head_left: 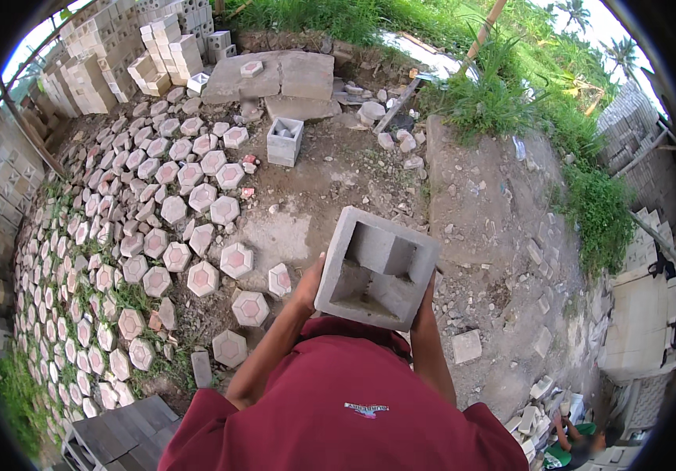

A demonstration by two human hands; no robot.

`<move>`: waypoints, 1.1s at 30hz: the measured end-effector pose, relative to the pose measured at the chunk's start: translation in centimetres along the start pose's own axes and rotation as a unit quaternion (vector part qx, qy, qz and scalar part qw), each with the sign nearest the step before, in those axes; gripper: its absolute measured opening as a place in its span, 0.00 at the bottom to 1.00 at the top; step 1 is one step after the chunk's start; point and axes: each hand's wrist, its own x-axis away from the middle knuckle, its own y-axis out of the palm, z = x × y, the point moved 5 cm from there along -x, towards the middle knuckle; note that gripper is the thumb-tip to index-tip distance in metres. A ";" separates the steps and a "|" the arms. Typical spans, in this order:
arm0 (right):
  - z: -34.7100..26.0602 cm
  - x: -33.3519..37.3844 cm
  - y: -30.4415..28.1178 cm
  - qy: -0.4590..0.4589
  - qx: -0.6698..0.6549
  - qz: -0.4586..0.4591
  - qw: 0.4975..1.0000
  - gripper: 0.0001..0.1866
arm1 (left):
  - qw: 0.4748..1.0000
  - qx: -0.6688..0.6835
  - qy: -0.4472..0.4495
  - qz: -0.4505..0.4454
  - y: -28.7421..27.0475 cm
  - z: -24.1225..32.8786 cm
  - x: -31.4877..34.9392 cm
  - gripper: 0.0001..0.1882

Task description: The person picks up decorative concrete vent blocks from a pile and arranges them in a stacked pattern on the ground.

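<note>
Holding a hollow gray concrete block (379,268) out before our maroon shirt (346,400), we look down into its open face, where inner walls divide the cavity. Our left hand (310,285) grasps the block's left side; our right hand (428,297), partly hidden by the block, clasps its right side. The block is tilted and held in the air over bare dirt. Ahead of us, a second hollow block (284,143) stands upright on the ground, near a cracked concrete slab (299,76). To our left, hexagonal pavers (236,261) with pinkish centers spread in loose rows. Stacked pale blocks (91,71) rise at the far left, and grass (475,106) grows ahead to the right. At lower right, a person in green (562,454) is near scattered rubble.
</note>
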 end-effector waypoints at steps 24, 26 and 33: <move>-17.3 -49.8 1.2 0.046 0.089 0.061 0.993 0.36 | 0.975 -0.063 -0.062 0.204 -2.1 17.3 -49.5 0.23; -18.4 -54.0 2.6 0.082 0.090 0.042 0.992 0.35 | 0.975 0.011 -0.066 0.211 -3.0 18.8 -53.1 0.22; -21.6 -70.2 8.5 0.133 0.119 -0.006 0.984 0.30 | 0.961 0.155 -0.014 0.230 -5.1 24.8 -62.3 0.20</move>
